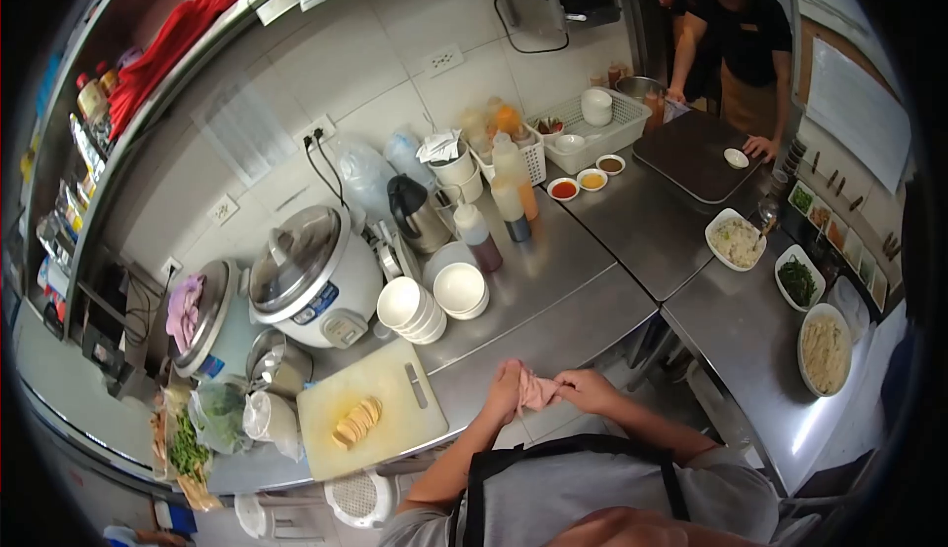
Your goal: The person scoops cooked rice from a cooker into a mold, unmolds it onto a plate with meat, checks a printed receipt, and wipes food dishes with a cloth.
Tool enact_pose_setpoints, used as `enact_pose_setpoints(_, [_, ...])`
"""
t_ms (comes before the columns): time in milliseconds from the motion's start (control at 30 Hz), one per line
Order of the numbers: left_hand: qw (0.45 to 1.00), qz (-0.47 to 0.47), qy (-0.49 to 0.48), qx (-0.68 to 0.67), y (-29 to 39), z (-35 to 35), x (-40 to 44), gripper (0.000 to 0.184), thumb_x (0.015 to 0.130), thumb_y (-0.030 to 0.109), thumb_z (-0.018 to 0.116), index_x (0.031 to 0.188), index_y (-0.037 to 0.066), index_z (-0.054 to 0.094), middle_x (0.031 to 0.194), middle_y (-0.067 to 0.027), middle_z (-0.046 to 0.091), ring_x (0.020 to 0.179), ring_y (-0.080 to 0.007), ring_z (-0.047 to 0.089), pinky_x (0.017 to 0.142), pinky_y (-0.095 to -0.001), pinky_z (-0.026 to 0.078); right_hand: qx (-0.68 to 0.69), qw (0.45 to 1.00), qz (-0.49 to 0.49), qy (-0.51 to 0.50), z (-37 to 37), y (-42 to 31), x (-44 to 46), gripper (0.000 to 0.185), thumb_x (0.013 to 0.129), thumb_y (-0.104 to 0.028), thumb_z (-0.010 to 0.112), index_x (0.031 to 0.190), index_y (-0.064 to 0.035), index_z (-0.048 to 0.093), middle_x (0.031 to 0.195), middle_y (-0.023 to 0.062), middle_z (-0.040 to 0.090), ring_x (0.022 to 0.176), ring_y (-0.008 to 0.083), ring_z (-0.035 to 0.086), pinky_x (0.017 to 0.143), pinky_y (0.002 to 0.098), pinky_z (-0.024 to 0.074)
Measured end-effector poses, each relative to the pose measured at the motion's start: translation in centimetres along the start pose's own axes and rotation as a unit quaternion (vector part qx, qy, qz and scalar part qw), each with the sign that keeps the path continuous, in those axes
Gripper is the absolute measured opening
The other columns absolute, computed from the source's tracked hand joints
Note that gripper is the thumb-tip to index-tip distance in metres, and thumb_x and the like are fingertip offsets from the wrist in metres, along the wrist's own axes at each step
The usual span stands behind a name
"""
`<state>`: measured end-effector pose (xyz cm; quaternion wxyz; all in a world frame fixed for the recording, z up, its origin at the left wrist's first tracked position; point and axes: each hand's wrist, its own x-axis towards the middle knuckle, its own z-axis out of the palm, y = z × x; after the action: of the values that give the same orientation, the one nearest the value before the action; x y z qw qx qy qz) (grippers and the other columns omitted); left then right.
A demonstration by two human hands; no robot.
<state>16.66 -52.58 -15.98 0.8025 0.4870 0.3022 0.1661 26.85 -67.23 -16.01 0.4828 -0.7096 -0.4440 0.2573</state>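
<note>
A small pink cloth is bunched between my two hands, just off the front edge of the steel counter. My left hand is closed around one side of it. The other side is gripped by my right hand, with its fingers closed on the fabric. To the left lies a pale cutting board with a handle slot. Several slices of a light yellow food rest on it in an overlapping row. Stacked white bowls stand behind the board.
A rice cooker and a steel jug stand along the wall. Squeeze bottles and sauce dishes sit further right. The right counter holds filled bowls, including one of greens. Another person stands beyond a dark tray.
</note>
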Motion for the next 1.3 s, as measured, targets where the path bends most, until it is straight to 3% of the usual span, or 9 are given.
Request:
enact_pose_setpoints(167, [0.971, 0.006, -0.132, 0.198, 4.2, -4.4, -0.8, 0.024, 0.086, 0.020, 0.047, 0.103, 0.003, 0.046, 0.083, -0.0039, 0.053, 0.073, -0.0112, 0.050, 0.065, -0.0224, 0.042, 0.069, 0.986, -0.075, 0.130, -1.6, 1.6, 2.6, 0.014, 0.074, -0.012, 0.055, 0.083, -0.0012, 0.053, 0.078, 0.0103, 0.058, 0.068, 0.0191, 0.056, 0.060, 0.0302, 0.0432])
enact_pose_setpoints(333, [0.930, -0.088, -0.268, 0.236, 6.0, -7.3, 0.9, 0.034, 0.082, 0.013, 0.052, 0.113, 0.003, 0.043, 0.091, -0.0023, 0.054, 0.084, -0.0104, 0.050, 0.076, -0.0216, 0.039, 0.220, 0.967, 0.045, 0.121, -4.2, 0.2, 3.4, 0.013, 0.077, -0.007, 0.050, 0.088, -0.0009, 0.048, 0.071, 0.0031, 0.052, 0.063, 0.0100, 0.049, 0.055, 0.0243, 0.0421])
enact_pose_setpoints(500, [0.912, -0.092, -0.290, 0.276, 6.9, -4.1, 2.6, 0.046, 0.086, 0.037, 0.044, 0.120, 0.007, 0.039, 0.107, -0.0043, 0.048, 0.094, -0.0130, 0.048, 0.078, -0.0273, 0.040, 0.309, 0.936, 0.090, 0.142, -4.2, -2.6, 5.4, 0.014, 0.081, -0.009, 0.048, 0.093, -0.0025, 0.045, 0.072, 0.0028, 0.051, 0.054, 0.0058, 0.046, 0.045, 0.0205, 0.0404])
enact_pose_setpoints(600, [0.933, -0.159, -0.263, 0.189, 4.9, -2.0, 4.6, 0.053, 0.086, 0.049, 0.034, 0.120, 0.008, 0.039, 0.112, -0.0061, 0.047, 0.098, -0.0172, 0.048, 0.081, -0.0313, 0.040, 0.321, 0.936, 0.066, 0.129, -1.7, -3.8, 7.4, 0.020, 0.084, -0.016, 0.049, 0.098, -0.0029, 0.045, 0.075, 0.0031, 0.051, 0.056, 0.0051, 0.047, 0.043, 0.0191, 0.0397])
enact_pose_setpoints(700, [0.916, -0.211, -0.323, -0.110, 4.3, -0.4, 5.3, 0.060, 0.085, 0.055, 0.022, 0.120, 0.010, 0.039, 0.116, -0.0079, 0.045, 0.103, -0.0228, 0.047, 0.085, -0.0376, 0.038, 0.377, 0.917, 0.112, 0.060, 0.7, -4.7, 8.4, 0.028, 0.088, -0.022, 0.043, 0.108, -0.0025, 0.042, 0.085, 0.0057, 0.053, 0.069, 0.0100, 0.052, 0.051, 0.0226, 0.0451])
enact_pose_setpoints(800, [0.902, -0.159, -0.360, -0.177, 5.1, -1.2, 6.1, 0.060, 0.085, 0.055, 0.020, 0.119, 0.009, 0.038, 0.116, -0.0082, 0.046, 0.103, -0.0245, 0.047, 0.086, -0.0405, 0.038, 0.497, 0.851, 0.135, 0.101, 2.5, -4.8, 9.0, 0.031, 0.089, -0.024, 0.039, 0.112, -0.0022, 0.040, 0.087, 0.0070, 0.053, 0.077, 0.0143, 0.053, 0.057, 0.0242, 0.0464])
enact_pose_setpoints(933, [0.958, -0.071, -0.275, -0.042, 5.8, -2.2, 5.9, 0.044, 0.088, 0.036, 0.037, 0.118, 0.004, 0.038, 0.114, -0.0096, 0.046, 0.103, -0.0220, 0.047, 0.088, -0.0375, 0.039, 0.473, 0.876, 0.056, -0.069, 2.8, -0.6, 10.8, 0.034, 0.089, -0.021, 0.039, 0.117, -0.0022, 0.040, 0.099, 0.0087, 0.052, 0.089, 0.0184, 0.053, 0.076, 0.0276, 0.0446])
enact_pose_setpoints(1033, [0.970, 0.017, -0.243, -0.002, 6.6, -2.6, 5.7, 0.040, 0.086, 0.020, 0.047, 0.119, 0.001, 0.037, 0.112, -0.0112, 0.047, 0.100, -0.0206, 0.049, 0.085, -0.0348, 0.041, 0.313, 0.943, -0.045, 0.104, 3.1, -0.7, 11.1, 0.032, 0.088, -0.016, 0.043, 0.116, -0.0017, 0.043, 0.097, 0.0080, 0.052, 0.086, 0.0144, 0.051, 0.075, 0.0274, 0.0433])
enact_pose_setpoints(1300, [0.970, 0.003, -0.235, 0.068, 8.4, -4.5, 5.3, 0.029, 0.082, 0.009, 0.052, 0.109, 0.000, 0.047, 0.100, -0.0090, 0.053, 0.088, -0.0154, 0.053, 0.077, -0.0272, 0.044, 0.259, 0.959, 0.109, 0.022, 3.9, -2.5, 10.4, 0.016, 0.082, -0.014, 0.049, 0.090, -0.0024, 0.057, 0.078, 0.0043, 0.059, 0.070, 0.0088, 0.054, 0.059, 0.0241, 0.0426])
